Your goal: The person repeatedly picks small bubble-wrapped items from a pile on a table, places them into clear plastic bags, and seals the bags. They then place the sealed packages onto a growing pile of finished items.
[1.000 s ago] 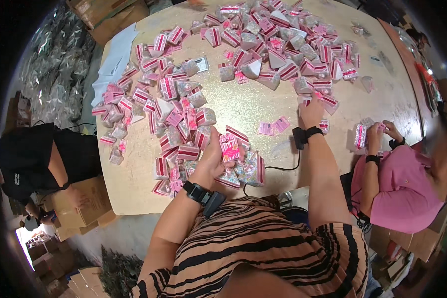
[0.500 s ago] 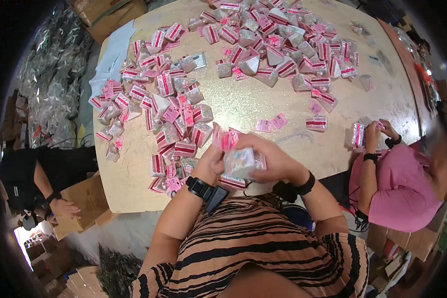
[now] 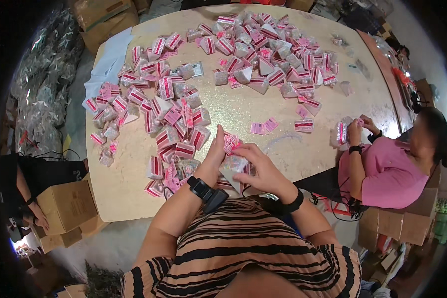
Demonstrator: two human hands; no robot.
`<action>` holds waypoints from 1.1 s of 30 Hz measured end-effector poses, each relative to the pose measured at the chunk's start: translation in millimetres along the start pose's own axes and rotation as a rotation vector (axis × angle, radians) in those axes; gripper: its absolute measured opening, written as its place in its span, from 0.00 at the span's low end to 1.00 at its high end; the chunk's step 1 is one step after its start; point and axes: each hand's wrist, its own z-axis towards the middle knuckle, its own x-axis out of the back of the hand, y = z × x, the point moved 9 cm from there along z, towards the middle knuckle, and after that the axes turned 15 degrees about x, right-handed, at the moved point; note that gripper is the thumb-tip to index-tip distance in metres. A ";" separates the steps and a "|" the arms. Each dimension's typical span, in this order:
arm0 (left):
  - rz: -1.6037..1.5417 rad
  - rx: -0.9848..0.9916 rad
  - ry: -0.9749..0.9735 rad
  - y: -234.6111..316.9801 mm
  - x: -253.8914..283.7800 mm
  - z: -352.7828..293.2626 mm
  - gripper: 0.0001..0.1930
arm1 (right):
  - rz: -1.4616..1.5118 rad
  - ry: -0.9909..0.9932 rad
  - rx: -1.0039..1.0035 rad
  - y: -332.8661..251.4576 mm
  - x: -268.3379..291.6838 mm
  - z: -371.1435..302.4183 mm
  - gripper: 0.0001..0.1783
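Work surface: a large rounded tan table (image 3: 263,107), set among cardboard boxes (image 3: 64,206) and heaps of clear plastic bags (image 3: 39,84) on the floor to the left.

Stock on table: many small clear packets with pink and red striped labels (image 3: 184,121), scattered in two loose groups, one at the left centre and one at the far side (image 3: 268,54). Two loose pink cards (image 3: 263,126) are seen lying flat near the middle, just beside a single labelled packet (image 3: 303,125).

Item in hand: one clear plastic packet (image 3: 233,168), held above the near table edge, between both hands. The left hand (image 3: 216,151) is pressed against its left side with fingers upright and closed on it; a pink card (image 3: 231,143) is seen just above the packet, at the fingertips. The right hand (image 3: 260,164) is curled over the packet's top and right side, fingers grasping it. Black wristbands are worn on both wrists.

Other persons: at the right, a person in a pink shirt (image 3: 392,171) is seated, a labelled packet (image 3: 341,133) held in both hands.
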 end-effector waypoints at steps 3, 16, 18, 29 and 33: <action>0.016 -0.095 -0.098 3.7 -6.4 -4.4 0.37 | 0.073 0.080 -0.118 3.4 -4.2 -4.2 0.22; 0.045 -0.062 -0.072 3.2 -24.7 -38.2 0.39 | -0.643 0.142 0.109 -45.5 5.6 10.0 0.31; 0.066 -0.021 -0.093 1.8 -24.3 -37.3 0.39 | -0.576 0.125 0.197 -43.9 3.8 10.3 0.37; 0.191 0.016 -0.112 -9.0 -25.9 -53.5 0.43 | -0.649 -0.017 0.280 -41.0 -13.4 10.8 0.43; 0.172 0.034 -0.102 -12.6 -35.1 -66.8 0.43 | -0.675 -0.017 0.290 -44.6 -15.2 9.0 0.42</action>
